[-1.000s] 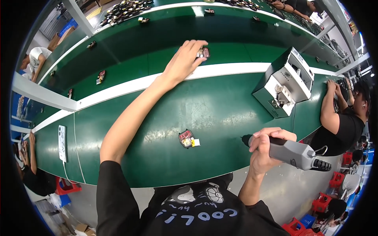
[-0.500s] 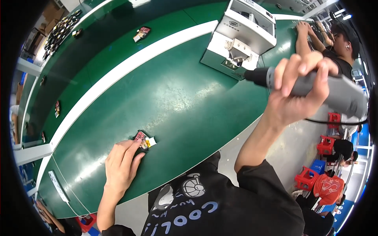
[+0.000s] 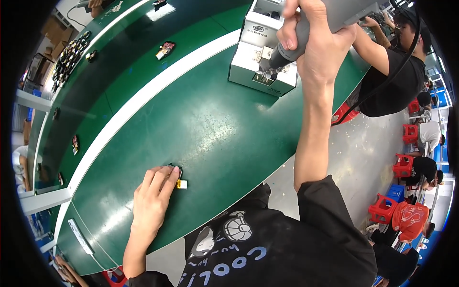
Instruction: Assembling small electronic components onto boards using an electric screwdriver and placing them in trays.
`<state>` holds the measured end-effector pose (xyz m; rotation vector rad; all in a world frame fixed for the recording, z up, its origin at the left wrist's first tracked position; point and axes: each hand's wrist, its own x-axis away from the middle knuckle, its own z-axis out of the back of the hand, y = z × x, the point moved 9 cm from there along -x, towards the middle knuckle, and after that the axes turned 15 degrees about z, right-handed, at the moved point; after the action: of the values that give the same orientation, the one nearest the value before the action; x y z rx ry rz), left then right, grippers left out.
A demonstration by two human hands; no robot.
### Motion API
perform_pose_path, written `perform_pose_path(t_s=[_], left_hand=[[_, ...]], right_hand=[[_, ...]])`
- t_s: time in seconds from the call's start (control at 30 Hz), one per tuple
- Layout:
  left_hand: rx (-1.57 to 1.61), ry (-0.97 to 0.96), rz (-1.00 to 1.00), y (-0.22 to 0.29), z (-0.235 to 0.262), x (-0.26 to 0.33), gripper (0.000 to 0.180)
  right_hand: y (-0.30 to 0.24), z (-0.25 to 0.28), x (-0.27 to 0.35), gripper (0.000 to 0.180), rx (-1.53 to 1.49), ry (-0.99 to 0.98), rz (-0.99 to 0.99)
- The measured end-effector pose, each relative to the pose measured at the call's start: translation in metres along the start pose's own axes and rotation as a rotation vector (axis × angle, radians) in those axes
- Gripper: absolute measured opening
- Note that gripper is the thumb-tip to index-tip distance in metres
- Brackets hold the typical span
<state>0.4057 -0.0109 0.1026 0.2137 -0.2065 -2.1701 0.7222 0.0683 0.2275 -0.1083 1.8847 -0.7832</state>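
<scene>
My right hand (image 3: 318,55) is wrapped round a grey electric screwdriver (image 3: 346,13), raised at the upper right. The tool's dark nose points down at the pick-up spot of a white and green screw feeder (image 3: 245,58); whether its tip touches is hard to see. On the green bench, my left hand (image 3: 152,196) presses its fingertips onto a small electronic assembly (image 3: 182,184). Most of that part lies hidden under the fingers; a dark edge and a yellow and silvery-white end stick out.
A white rail (image 3: 138,86) splits the bench from a green belt carrying several similar assemblies (image 3: 165,50). A power strip (image 3: 80,236) lies at the left. The screwdriver's black cable (image 3: 382,86) hangs at the right, near a co-worker (image 3: 397,71). Red stools (image 3: 382,208) stand beyond.
My right hand has brought the screwdriver left and up, its nose now over the feeder. The left fingers have slid further over the assembly, hiding its red part. The view has shifted slightly.
</scene>
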Motion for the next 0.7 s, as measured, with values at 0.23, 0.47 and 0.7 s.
perform_pose_path(t_s=[0.23, 0.47, 0.7], left_hand=[[-0.102, 0.125, -0.130, 0.010, -0.005, 0.006, 0.038], [-0.132, 0.271, -0.175, 0.015, -0.005, 0.025, 0.034], [-0.133, 0.471, -0.276, 0.001, -0.008, 0.043, 0.022]], right_hand=[[-0.001, -0.004, 0.005, 0.023, 0.010, -0.021, -0.012], [0.000, -0.014, 0.018, 0.018, -0.092, -0.005, -0.054], [-0.049, -0.077, 0.096, 0.024, -0.409, -0.340, -0.145]])
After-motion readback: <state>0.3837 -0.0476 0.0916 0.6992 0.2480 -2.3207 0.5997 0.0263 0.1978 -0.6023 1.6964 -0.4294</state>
